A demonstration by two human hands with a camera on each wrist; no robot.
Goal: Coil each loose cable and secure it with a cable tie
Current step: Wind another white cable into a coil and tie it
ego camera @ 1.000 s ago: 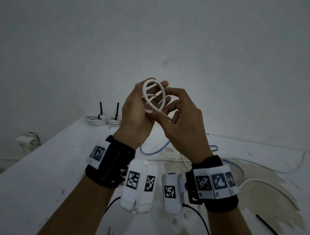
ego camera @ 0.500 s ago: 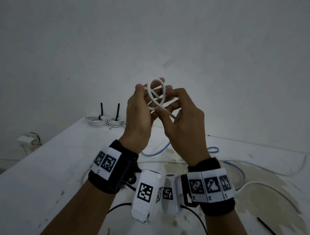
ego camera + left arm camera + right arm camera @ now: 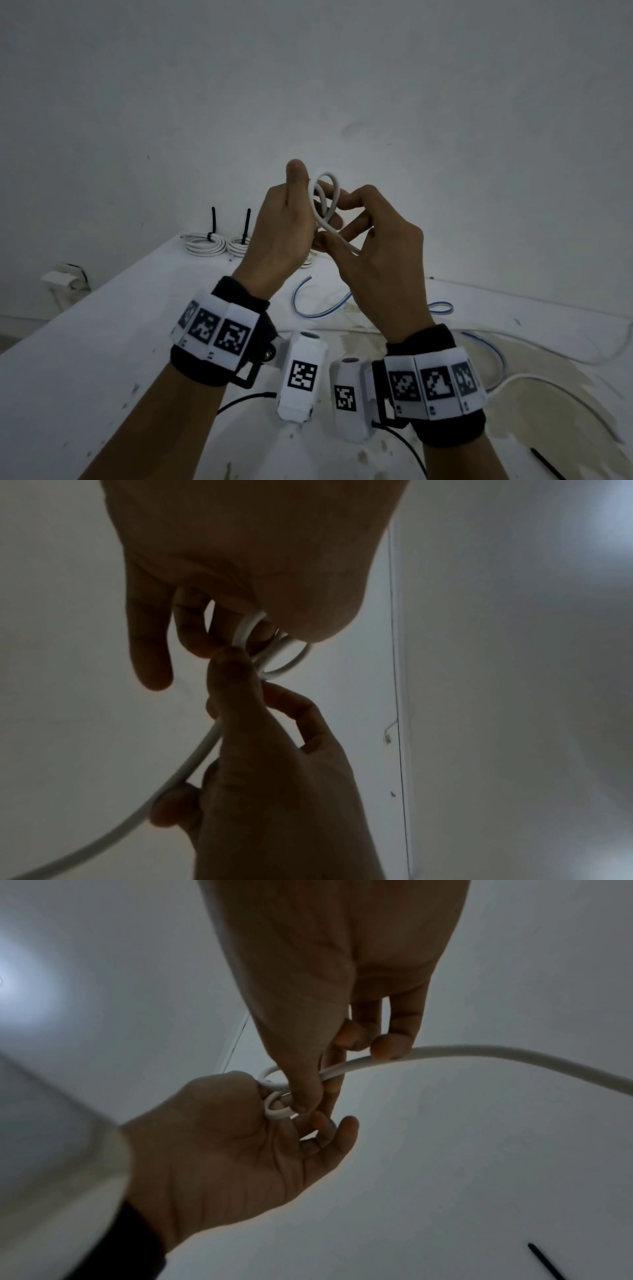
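Above the table, both hands work on a white cable (image 3: pixel 323 200) that is wound into a small coil of a few loops. My left hand (image 3: pixel 301 192) grips the coil, thumb pointing up beside it. My right hand (image 3: pixel 334 222) pinches the cable just below the coil. In the left wrist view the coil (image 3: pixel 281 653) sits between left fingers and thumb, and the free cable runs down left. In the right wrist view the cable's tail (image 3: pixel 479 1053) passes under the right fingers and trails off right. A loose black cable tie (image 3: pixel 544 462) lies on the table at the front right.
Two coiled white cables (image 3: pixel 205 244) bound with upright black ties lie at the table's (image 3: pixel 85 359) far left corner. A blue-and-white cable (image 3: pixel 308 301) and more white cable (image 3: pixel 548 387) lie loose across the middle and right. A white wall stands behind.
The coil has turned from nearly face-on to edge-on. My left hand rolled so that its thumb points up, and my right hand shifted its pinch down to the coil's lower part.
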